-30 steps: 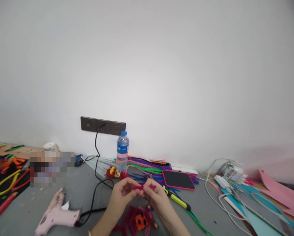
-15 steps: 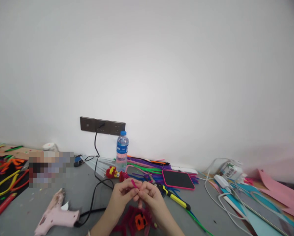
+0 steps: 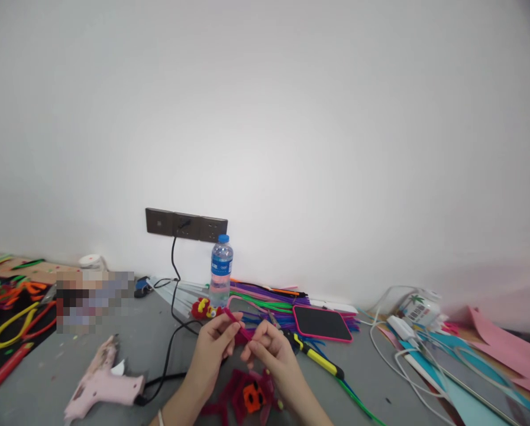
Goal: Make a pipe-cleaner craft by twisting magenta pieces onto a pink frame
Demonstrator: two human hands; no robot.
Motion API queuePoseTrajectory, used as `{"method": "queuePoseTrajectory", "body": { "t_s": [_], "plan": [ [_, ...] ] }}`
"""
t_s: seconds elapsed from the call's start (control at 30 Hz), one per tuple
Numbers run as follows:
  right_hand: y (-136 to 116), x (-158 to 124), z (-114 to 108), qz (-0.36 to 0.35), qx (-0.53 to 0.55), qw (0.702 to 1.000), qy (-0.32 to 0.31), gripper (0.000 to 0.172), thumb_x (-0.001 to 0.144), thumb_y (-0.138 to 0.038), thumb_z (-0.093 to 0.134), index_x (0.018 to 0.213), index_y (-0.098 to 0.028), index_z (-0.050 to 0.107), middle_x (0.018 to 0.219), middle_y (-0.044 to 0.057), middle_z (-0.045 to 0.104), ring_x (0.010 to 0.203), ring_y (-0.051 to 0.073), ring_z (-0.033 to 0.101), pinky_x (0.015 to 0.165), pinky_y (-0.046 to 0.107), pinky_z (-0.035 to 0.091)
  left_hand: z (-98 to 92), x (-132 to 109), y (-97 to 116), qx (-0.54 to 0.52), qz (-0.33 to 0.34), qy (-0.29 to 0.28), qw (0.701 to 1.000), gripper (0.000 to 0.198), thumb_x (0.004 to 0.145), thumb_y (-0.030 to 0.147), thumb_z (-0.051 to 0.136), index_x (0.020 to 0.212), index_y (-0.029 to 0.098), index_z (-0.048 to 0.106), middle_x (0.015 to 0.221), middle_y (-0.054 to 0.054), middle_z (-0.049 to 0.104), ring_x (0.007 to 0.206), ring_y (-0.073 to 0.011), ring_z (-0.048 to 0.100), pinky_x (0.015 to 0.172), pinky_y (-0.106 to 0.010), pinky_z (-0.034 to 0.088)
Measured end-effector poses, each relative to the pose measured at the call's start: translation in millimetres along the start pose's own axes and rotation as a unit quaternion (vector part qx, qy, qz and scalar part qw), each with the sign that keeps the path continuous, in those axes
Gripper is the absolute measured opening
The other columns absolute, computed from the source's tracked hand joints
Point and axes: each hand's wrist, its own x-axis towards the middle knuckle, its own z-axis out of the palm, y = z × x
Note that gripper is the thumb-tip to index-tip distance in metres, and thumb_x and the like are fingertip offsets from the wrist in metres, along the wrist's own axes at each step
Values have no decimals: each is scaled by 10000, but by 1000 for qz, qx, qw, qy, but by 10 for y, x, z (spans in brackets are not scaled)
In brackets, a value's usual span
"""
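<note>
A short magenta pipe cleaner (image 3: 246, 334) stretches between my two hands above the grey table. My left hand (image 3: 217, 340) pinches one part of it between thumb and fingers. At its other end, the fingertips of my right hand (image 3: 270, 350) are closed on it. Below the hands lies a dark red fuzzy pipe-cleaner piece (image 3: 235, 391) with an orange face-like patch (image 3: 253, 397) bearing black spots. My forearms partly frame it. Yellow-handled pliers (image 3: 320, 361) rest just right of my right hand, their jaws partly hidden.
A pink glue gun (image 3: 109, 387) lies at left, its black cord (image 3: 173, 307) running to a wall socket (image 3: 187, 225). A water bottle (image 3: 221, 269) stands behind my hands, near bundled pipe cleaners (image 3: 265, 302) and a phone (image 3: 322, 324). White cables (image 3: 400, 361) and coloured paper (image 3: 504, 343) cover the right side.
My hands have moved apart, the left one going leftward, so more of the magenta pipe cleaner shows between them. The dark red piece beneath is less covered.
</note>
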Motion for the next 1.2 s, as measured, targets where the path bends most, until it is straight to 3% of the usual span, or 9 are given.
{"method": "queuePoseTrajectory", "body": {
  "t_s": [0.17,0.27,0.47,0.57,0.67,0.73,0.93,1.2],
  "plan": [
    [27,5,8,11,-2,1000,5,352,751,-426,753,733,-189,493,627,34,733,466,100,577,511,210,440,-13,1,20,29,-24,-5,999,390,611,399,829,902,146,767,521,53,552,417,-31,347,418,-162,229],
    [31,0,16,9,-10,1000,6,352,754,-431,748,733,-190,493,632,35,732,480,104,582,525,216,443,1,-8,35,41,-52,-7,998,437,548,401,859,883,136,771,552,39,597,421,-35,362,424,-171,247],
    [-49,-28,58,-23,-21,999,20,340,792,-474,696,807,-206,487,588,7,706,496,117,580,538,224,428,57,-46,97,40,-61,-64,995,447,553,386,860,890,126,722,645,-12,698,596,-132,584,599,-229,441],
    [-76,-39,56,-39,-36,998,26,316,832,-478,648,820,-210,481,573,-1,690,500,118,571,547,227,413,62,-47,115,31,-39,-84,995,391,567,368,860,784,169,603,569,43,643,536,-101,546,560,-201,414],
    [-61,-37,22,-42,-51,998,24,314,842,-469,639,785,-205,479,529,-18,648,484,109,551,537,218,390,53,-41,111,30,-30,-93,995,479,554,364,869,661,209,429,482,103,533,467,-71,460,498,-172,347],
    [-43,-29,-12,-38,-52,998,15,337,823,-472,659,755,-206,464,477,-51,590,419,85,496,484,196,344,47,-43,95,48,-30,-106,993,506,549,362,870,614,209,392,486,101,503,470,-68,438,487,-172,325],
    [-63,-1,-115,9,-35,999,-21,393,779,-484,702,703,-204,436,455,-135,370,344,17,225,369,145,175,64,-79,32,83,-55,-182,978,330,596,319,841,627,147,561,559,43,561,522,-84,471,531,-196,335],
    [-108,-29,-158,42,-41,998,-34,339,787,-453,705,771,-192,489,492,-97,514,318,16,325,328,123,259,41,-83,74,109,-84,-188,972,250,577,301,840,612,129,662,567,-6,667,510,-104,517,518,-211,339]
  ]
}}
